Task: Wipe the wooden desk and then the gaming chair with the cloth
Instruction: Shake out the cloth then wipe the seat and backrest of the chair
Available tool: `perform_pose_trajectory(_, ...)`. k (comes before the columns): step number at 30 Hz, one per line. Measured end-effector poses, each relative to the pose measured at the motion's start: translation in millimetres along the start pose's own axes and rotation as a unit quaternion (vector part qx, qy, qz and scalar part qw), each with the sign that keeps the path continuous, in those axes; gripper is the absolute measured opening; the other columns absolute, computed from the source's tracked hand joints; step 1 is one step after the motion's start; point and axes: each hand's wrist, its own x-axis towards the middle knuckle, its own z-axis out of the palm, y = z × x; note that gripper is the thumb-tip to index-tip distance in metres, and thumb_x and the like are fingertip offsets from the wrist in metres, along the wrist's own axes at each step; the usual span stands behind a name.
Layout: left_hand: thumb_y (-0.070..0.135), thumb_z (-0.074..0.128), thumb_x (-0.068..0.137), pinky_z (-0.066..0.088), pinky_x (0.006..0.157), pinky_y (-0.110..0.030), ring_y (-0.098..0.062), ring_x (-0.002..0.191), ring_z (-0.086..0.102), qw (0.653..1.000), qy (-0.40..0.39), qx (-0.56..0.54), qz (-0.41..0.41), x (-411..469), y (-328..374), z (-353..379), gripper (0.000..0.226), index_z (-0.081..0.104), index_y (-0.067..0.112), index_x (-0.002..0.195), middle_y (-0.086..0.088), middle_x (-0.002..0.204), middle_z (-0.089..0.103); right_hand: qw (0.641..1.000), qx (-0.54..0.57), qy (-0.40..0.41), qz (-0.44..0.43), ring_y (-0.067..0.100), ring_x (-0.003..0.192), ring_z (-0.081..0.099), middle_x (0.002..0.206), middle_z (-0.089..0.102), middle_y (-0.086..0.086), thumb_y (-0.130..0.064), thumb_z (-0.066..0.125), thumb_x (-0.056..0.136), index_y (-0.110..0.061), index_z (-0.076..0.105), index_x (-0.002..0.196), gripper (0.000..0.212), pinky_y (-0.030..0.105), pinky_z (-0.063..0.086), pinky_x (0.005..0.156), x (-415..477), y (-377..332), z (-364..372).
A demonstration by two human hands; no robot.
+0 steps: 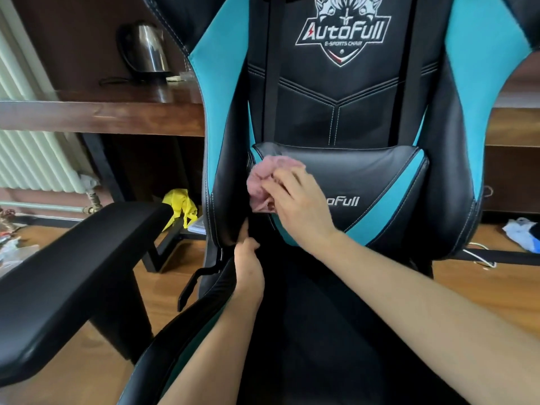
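Note:
A black and teal gaming chair [344,118] fills the view, with a lumbar cushion [374,176] low on its backrest. My right hand [295,206] grips a bunched pink cloth [260,182] and holds it against the left end of the cushion. My left hand [248,267] reaches into the gap where the seat meets the left backrest bolster, its fingers tucked against the bolster's lower edge and mostly hidden. The wooden desk [102,115] stands behind the chair.
The chair's left armrest [76,267] juts out at lower left. A steel kettle [144,49] sits on the desk. A radiator [29,147] lines the left wall. A yellow bag [181,206] and a blue-white bag [523,232] lie on the wood floor.

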Motion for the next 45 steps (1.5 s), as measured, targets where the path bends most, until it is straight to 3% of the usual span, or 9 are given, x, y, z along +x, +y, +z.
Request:
perform_pose_trajectory(5,0.011,0.046,0.083,0.055,0.102,-0.036,-0.028,0.123,0.066,0.999,-0.007,0.029,0.020,0,-1,-2,0.069,0.056,0.035,0.147,-0.006,0.129,0.073,0.980,0.017,-0.173,-0.095,0.026,0.116,0.056,0.116,0.068,0.010,-0.002,0.064,0.095,-0.004,0.073,0.111,0.018,0.041,0.048,0.099,-96,12,-10)
perform_pose_trajectory(8,0.029,0.056,0.081,0.047,0.115,-0.045,-0.019,0.129,0.062,0.996,-0.013,0.088,0.029,-7,-1,1,0.076,0.045,0.044,0.154,0.003,0.142,0.065,0.956,-0.034,-0.234,-0.174,0.033,0.113,0.062,0.117,0.066,0.010,-0.004,0.058,0.094,-0.007,0.071,0.108,0.019,0.046,0.050,0.094,-89,36,-37)
perform_pose_trajectory(12,0.044,0.064,0.086,0.030,0.127,-0.045,-0.013,0.149,0.036,0.982,-0.019,0.173,0.073,-11,-9,6,0.090,0.023,0.037,0.166,0.009,0.163,0.038,0.997,-0.030,-0.063,-0.040,0.030,0.097,0.065,0.105,0.071,0.006,-0.001,0.060,0.091,-0.011,0.070,0.092,0.014,0.048,0.051,0.079,2,65,-58)
perform_pose_trajectory(16,0.055,0.067,0.083,0.031,0.126,-0.043,-0.014,0.150,0.036,0.978,-0.002,0.198,0.071,-10,-13,6,0.095,0.021,0.040,0.165,0.009,0.164,0.037,0.986,-0.100,0.012,0.130,0.038,0.114,0.056,0.123,0.066,0.013,-0.004,0.054,0.095,-0.004,0.073,0.113,0.026,0.049,0.049,0.090,36,81,-67)
perform_pose_trajectory(27,0.048,0.066,0.100,0.019,0.126,-0.034,-0.023,0.157,0.025,0.952,0.048,0.282,0.112,5,-31,10,0.087,0.017,0.023,0.168,-0.007,0.171,0.026,0.996,0.014,-0.092,0.012,0.040,0.108,0.058,0.119,0.065,0.020,0.003,0.053,0.086,0.003,0.069,0.116,0.034,0.050,0.048,0.083,-38,10,-21)
perform_pose_trajectory(32,0.053,0.066,0.099,0.025,0.125,-0.037,-0.021,0.153,0.032,0.945,0.053,0.292,0.140,6,-34,8,0.082,0.022,0.031,0.165,-0.003,0.167,0.034,0.994,0.045,-0.100,-0.017,0.027,0.111,0.057,0.117,0.066,0.010,-0.003,0.055,0.095,-0.003,0.070,0.110,0.022,0.040,0.047,0.097,-22,24,-34)
perform_pose_trajectory(36,0.057,0.063,0.099,0.022,0.118,-0.029,-0.021,0.154,0.029,0.944,0.056,0.299,0.124,6,-36,8,0.086,0.017,0.032,0.167,-0.002,0.167,0.031,0.994,-0.047,0.002,0.096,0.009,0.094,0.055,0.102,0.055,-0.014,-0.011,0.058,0.089,-0.023,0.069,0.099,0.019,0.023,0.045,0.084,-18,81,-73)
perform_pose_trajectory(40,0.059,0.061,0.099,0.021,0.123,-0.035,-0.023,0.157,0.024,0.940,0.068,0.308,0.131,3,-37,13,0.088,0.015,0.028,0.168,-0.005,0.171,0.026,0.959,-0.108,0.064,0.253,0.042,0.102,0.054,0.121,0.060,0.023,-0.005,0.054,0.092,0.002,0.066,0.118,0.029,0.049,0.046,0.087,-41,92,-73)
perform_pose_trajectory(45,0.055,0.062,0.100,0.022,0.126,-0.040,-0.026,0.157,0.026,0.937,0.068,0.316,0.135,5,-37,9,0.087,0.016,0.025,0.168,-0.008,0.170,0.028,0.982,-0.015,0.045,0.181,0.034,0.112,0.053,0.120,0.062,0.017,0.002,0.070,0.083,0.001,0.068,0.120,0.037,0.040,0.047,0.088,0,16,-13)
